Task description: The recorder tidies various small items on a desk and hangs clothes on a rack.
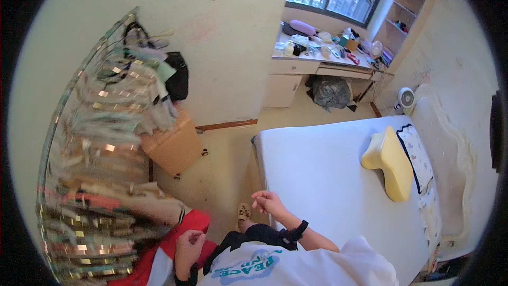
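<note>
My left hand [190,242] hangs low in front of me with its fingers loosely curled, and nothing shows in them. Right beside it is a red garment [197,221] with a white part, at the near end of a crowded clothes rack [64,108]. My right hand [269,204] is held out over the floor by the bed's near left corner. Its fingers are slightly bent and apart, and it holds nothing. Below that hand, one foot in a patterned slipper [244,211] shows on the floor.
To the right stands a bed [317,164] with a white sheet, a yellow contoured pillow [390,164] and patterned pillows [415,153]. A cardboard box [174,143] sits beside the rack. At the back, a cluttered desk [293,67] has a grey plastic bag [332,92] under it.
</note>
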Demonstrator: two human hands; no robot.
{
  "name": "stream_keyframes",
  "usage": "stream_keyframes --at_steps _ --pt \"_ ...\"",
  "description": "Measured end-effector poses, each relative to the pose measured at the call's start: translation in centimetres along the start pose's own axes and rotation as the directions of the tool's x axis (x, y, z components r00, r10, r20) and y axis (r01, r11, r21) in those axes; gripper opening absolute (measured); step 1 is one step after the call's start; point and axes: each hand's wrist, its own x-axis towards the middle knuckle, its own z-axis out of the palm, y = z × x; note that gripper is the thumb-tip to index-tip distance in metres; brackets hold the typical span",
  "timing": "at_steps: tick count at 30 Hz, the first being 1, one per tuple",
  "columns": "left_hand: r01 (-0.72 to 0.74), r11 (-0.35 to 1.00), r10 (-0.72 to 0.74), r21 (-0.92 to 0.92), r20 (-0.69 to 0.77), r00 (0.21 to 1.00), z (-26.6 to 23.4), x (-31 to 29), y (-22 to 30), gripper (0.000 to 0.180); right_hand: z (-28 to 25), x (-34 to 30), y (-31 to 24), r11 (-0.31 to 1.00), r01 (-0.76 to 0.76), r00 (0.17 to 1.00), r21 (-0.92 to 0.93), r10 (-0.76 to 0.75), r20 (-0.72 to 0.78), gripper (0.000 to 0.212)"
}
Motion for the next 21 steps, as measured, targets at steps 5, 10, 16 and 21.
stream_keyframes --at_steps 5,10,16,21 --pt "-0.111 0.971 0.115 -0.21 0.009 0.993 1.7 10.5 9.6 0.018 -4.7 7.6 -7.1 0.994 0.084 0.994 0.076 -0.079 -0.075 0.017" --pt "-0.149 0.977 0.165 -0.155 0.093 0.982 3.2 21.0 15.8 0.019 -8.4 12.8 -11.1 0.98 0.089 0.986 0.177 -0.061 -0.157 0.018" --pt "-0.286 0.935 0.329 -0.209 0.213 0.92 5.4 34.8 22.3 0.019 -11.6 20.3 -14.3 0.943 0.102 0.952 0.316 0.0 -0.307 0.017" --pt "-0.315 0.899 0.415 -0.304 0.36 0.836 6.9 47.7 26.6 0.019 -13.5 29.2 -18.7 0.916 0.185 0.903 0.356 -0.015 -0.429 0.016"
